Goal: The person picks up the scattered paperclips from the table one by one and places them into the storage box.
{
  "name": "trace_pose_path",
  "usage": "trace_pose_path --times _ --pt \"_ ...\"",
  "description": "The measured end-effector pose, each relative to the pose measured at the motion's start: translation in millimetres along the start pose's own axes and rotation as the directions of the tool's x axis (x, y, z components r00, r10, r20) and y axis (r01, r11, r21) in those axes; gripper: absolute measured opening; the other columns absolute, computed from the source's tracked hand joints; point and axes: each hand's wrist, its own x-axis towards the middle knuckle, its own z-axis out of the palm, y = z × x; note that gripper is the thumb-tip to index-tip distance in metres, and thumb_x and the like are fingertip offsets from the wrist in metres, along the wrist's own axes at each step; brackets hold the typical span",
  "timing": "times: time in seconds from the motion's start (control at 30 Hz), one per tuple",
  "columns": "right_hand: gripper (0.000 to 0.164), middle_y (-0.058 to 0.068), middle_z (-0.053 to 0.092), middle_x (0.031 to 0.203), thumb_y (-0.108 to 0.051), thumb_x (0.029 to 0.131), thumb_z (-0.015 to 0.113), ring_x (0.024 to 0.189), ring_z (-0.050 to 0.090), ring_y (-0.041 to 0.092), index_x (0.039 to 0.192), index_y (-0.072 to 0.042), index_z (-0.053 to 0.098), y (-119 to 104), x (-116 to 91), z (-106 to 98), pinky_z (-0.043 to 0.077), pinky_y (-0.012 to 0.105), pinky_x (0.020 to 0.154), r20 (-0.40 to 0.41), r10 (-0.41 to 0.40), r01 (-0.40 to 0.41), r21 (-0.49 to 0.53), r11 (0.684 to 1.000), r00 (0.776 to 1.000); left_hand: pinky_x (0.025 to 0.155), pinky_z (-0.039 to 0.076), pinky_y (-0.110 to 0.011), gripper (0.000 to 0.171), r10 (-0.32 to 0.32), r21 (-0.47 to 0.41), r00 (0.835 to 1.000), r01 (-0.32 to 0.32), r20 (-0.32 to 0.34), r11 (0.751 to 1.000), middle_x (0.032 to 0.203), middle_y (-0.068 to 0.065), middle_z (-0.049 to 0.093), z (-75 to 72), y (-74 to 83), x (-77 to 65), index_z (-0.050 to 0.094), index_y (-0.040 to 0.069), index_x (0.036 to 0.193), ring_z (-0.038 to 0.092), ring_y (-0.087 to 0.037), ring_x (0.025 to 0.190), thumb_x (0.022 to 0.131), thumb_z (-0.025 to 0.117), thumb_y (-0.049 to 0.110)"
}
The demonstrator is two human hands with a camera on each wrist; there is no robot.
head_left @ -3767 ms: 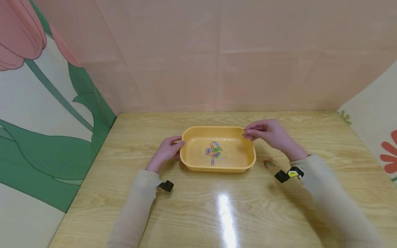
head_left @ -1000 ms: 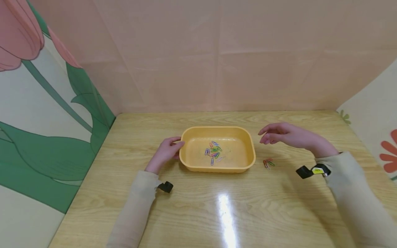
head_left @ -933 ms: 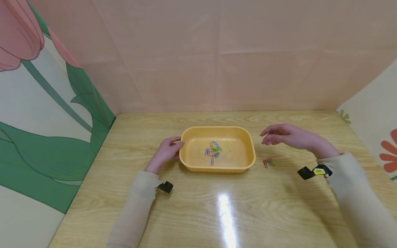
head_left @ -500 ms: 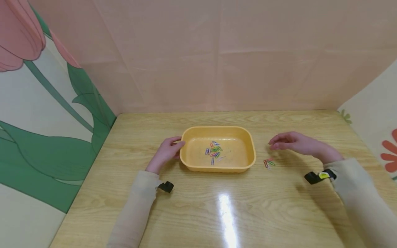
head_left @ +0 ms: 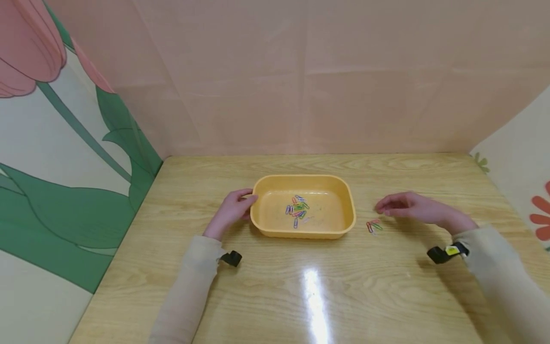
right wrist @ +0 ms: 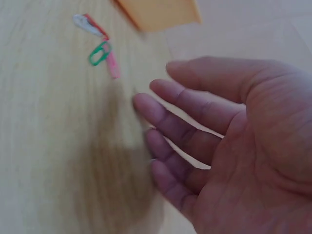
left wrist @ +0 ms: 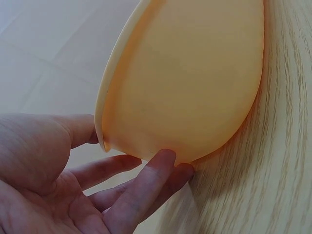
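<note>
A shallow yellow plastic basin (head_left: 302, 234) stands on the wooden table with several coloured paper clips (head_left: 298, 207) lying inside. My left hand (head_left: 232, 209) holds its left end: in the left wrist view the thumb is at the rim and the fingertips (left wrist: 165, 157) lie against the outer wall. To the right of the basin is a small group of paper clips on the table, with a red clip (head_left: 369, 227), a green clip (right wrist: 94, 56), a pink clip (right wrist: 112, 66) and a whitish one. My right hand (head_left: 410, 207) hovers just beyond them, fingers loosely bent, holding nothing.
The wooden tabletop (head_left: 240, 296) runs back to a pink sheet-covered wall (head_left: 301, 95). A flower-patterned panel (head_left: 77, 220) borders the left side, another the right. Black wrist cameras (head_left: 442, 254) sit at both cuffs.
Earlier my right hand held a small clip at the basin's right rim; it has since moved away right, emptied, and lowered toward the clips on the table. My left hand stays on the basin.
</note>
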Motion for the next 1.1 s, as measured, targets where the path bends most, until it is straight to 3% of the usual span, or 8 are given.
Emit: trace_pose_path --times 0.13,0.33,0.5,0.67,0.8,1.1 --pt "0.033 0.017 0.059 0.123 -0.015 0.095 0.061 0.116 0.053 0.021 0.124 0.001 0.056 7.7 -2.0 6.0 0.044 0.018 0.091 -0.004 -0.044 0.044 -0.021 0.999 0.999 0.069 0.056 -0.030 0.044 0.001 -0.002 1.000 -0.001 -0.001 1.000 0.107 -0.021 0.064 0.4 -0.4 -0.1 0.050 0.004 0.136 0.066 -0.026 0.087 0.098 0.057 0.025" --pt "0.034 0.009 0.060 0.120 -0.015 0.087 0.071 0.115 0.051 0.016 0.119 -0.006 0.061 15.5 -3.5 17.2 0.035 0.015 0.095 -0.081 -0.158 0.149 -0.098 0.984 0.984 0.070 0.057 -0.030 0.044 0.003 -0.007 1.000 -0.003 0.004 1.000 0.109 -0.021 0.064 0.9 -1.3 0.7 0.050 0.004 0.137 0.066 -0.027 0.090 0.098 0.056 0.025" --pt "0.040 0.007 0.059 0.119 -0.011 0.081 0.078 0.113 0.047 0.012 0.118 -0.008 0.061 22.0 -3.2 27.4 0.027 0.011 0.095 -0.143 -0.290 0.261 -0.194 0.946 0.946 0.071 0.057 -0.032 0.044 0.006 0.003 1.000 -0.006 0.002 1.000 0.108 -0.020 0.064 0.4 -0.9 1.1 0.050 0.004 0.137 0.066 -0.025 0.088 0.098 0.057 0.025" --pt "0.047 0.005 0.060 0.117 -0.007 0.074 0.083 0.110 0.045 0.015 0.116 -0.009 0.061 26.5 0.8 37.2 0.024 0.017 0.092 -0.210 -0.406 0.328 -0.323 0.887 0.890 0.072 0.057 -0.033 0.045 -0.003 -0.004 1.000 0.003 0.003 1.000 0.108 -0.020 0.064 -0.4 0.1 0.9 0.050 0.005 0.137 0.066 -0.025 0.088 0.097 0.057 0.026" --pt "0.046 0.001 0.060 0.115 -0.006 0.072 0.084 0.108 0.043 0.014 0.111 -0.011 0.061 28.6 2.3 42.5 0.023 0.023 0.085 -0.268 -0.412 0.292 -0.393 0.872 0.871 0.071 0.057 -0.032 0.046 -0.003 -0.003 1.000 0.003 0.008 1.000 0.109 -0.020 0.063 -1.0 -0.2 0.8 0.050 0.005 0.137 0.066 -0.025 0.089 0.098 0.057 0.026" --pt "0.032 0.000 0.056 0.112 0.000 0.079 0.077 0.104 0.040 0.017 0.100 -0.018 0.061 29.9 0.7 45.4 0.023 0.029 0.080 -0.261 -0.412 0.303 -0.371 0.878 0.873 0.070 0.057 -0.031 0.045 -0.005 -0.009 1.000 0.005 -0.004 1.000 0.107 -0.020 0.064 -0.2 -2.5 2.2 0.051 0.005 0.136 0.066 -0.025 0.088 0.097 0.058 0.026"
